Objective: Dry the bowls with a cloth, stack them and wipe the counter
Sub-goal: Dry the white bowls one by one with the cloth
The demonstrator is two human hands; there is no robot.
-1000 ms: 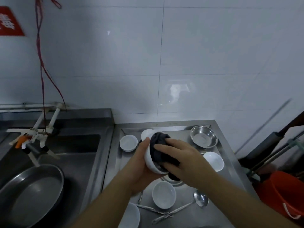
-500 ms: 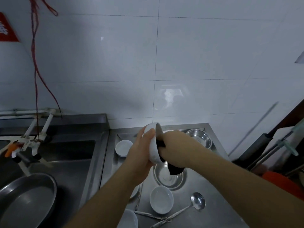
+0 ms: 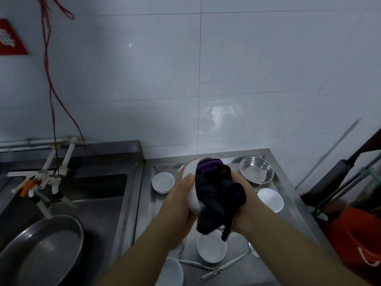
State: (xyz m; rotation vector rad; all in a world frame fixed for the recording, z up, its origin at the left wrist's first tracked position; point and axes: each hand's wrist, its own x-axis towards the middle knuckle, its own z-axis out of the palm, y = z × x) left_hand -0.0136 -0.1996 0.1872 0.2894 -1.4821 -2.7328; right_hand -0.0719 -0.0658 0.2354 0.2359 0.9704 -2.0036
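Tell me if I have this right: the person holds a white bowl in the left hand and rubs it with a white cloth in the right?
Not quite. The cloth is dark, black with some purple, not white; the head view shows it. The rest holds: the left hand holds the white bowl and the right hand works the cloth in it.

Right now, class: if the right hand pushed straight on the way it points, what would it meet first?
The dark cloth it grips, and straight behind that the white bowl held by the left hand. The right hand points leftward into the bowl, though exact depth is unclear.
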